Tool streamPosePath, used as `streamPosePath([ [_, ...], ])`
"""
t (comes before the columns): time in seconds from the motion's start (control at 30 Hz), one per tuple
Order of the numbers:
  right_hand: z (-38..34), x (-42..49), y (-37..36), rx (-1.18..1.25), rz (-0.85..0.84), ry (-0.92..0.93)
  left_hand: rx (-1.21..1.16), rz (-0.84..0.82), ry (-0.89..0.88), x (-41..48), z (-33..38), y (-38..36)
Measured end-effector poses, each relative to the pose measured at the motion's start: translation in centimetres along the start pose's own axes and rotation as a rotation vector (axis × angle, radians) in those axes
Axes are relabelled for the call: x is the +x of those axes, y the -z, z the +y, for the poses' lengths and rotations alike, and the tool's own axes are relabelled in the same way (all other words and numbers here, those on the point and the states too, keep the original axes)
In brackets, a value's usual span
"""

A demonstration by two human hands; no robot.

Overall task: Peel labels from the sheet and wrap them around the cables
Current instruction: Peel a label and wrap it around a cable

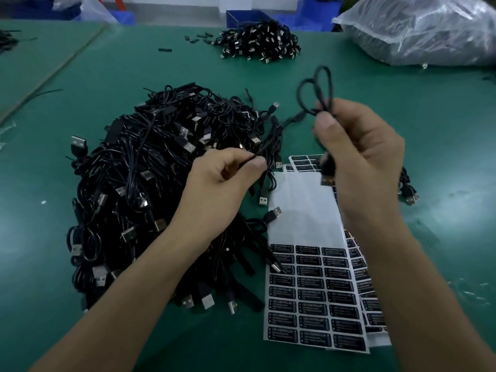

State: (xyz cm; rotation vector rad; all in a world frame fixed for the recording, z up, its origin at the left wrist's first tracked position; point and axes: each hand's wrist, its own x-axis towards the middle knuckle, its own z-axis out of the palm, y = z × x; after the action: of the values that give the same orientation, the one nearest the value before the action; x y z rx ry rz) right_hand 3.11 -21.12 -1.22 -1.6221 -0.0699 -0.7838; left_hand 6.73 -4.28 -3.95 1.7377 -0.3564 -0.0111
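A looped cable (pixel 316 87) is held above the label sheet (pixel 303 210), its tail pinched by the left hand (pixel 222 173), its coil gripped by the right hand (pixel 359 157), fingers (pixel 328 127) curled round it. The sheet's middle rows are stripped, with many labels (pixel 311 292) left; a cable pile (pixel 134 183) lies left of the sheet. Beyond it: blue bin (pixel 241 18), contents hidden; plastic bag (pixel 429 30), seemingly cables.

One wide-angle camera on the person's head faced forward and down at the green table (pixel 418 124). The left hand (pixel 222 178) and right hand (pixel 362 157) lay close beneath.
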Motion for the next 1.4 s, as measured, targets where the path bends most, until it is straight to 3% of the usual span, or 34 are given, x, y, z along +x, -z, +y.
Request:
streamPosePath([
  [0.1, 1.2, -0.8, 1.8, 0.026, 0.158, -0.205, 0.093, -0.021, -0.09, -0.1, 1.1, 0.4],
  [0.17, 1.8, -1.1, 2.7, -0.036, 0.159, -0.354, 0.0, -0.068, -0.087, -0.3, 1.6, 0.4],
  [0.27, 2.1, -1.2, 3.7, -0.059, 0.027, -0.498, -0.233, -0.047, 0.05, -0.4, 2.0, 0.3],
  [0.47, 1.6, -2.0, 3.6, 0.063, -0.277, -0.554, -0.354, 0.024, 0.156, -0.1, 1.5, 0.5],
  [0.87, 2.2, -2.6, 3.6, 0.407, -0.315, -0.627, 0.302, -0.098, 0.02, -0.5, -0.1, 0.1],
  [0.97, 2.3, -2.3, 4.1, 0.483, -0.267, -0.666, 0.176, -0.091, 0.047, -0.4, 0.0, 0.1],
  [1.13, 2.4, -2.1, 4.5, 0.404, -0.153, -0.677, -0.325, -0.054, 0.129, 0.2, 0.7, 0.7],
  [1.3, 2.1, -2.2, 4.8, 0.477, -0.12, -0.629, -0.375, 0.13, 0.065, 0.3, 0.7, 1.1],
  [1.4, 2.1, -2.3, 4.9, 0.451, -0.145, -0.554, -0.37, 0.083, 0.167, 0.2, 0.8, 0.8],
])
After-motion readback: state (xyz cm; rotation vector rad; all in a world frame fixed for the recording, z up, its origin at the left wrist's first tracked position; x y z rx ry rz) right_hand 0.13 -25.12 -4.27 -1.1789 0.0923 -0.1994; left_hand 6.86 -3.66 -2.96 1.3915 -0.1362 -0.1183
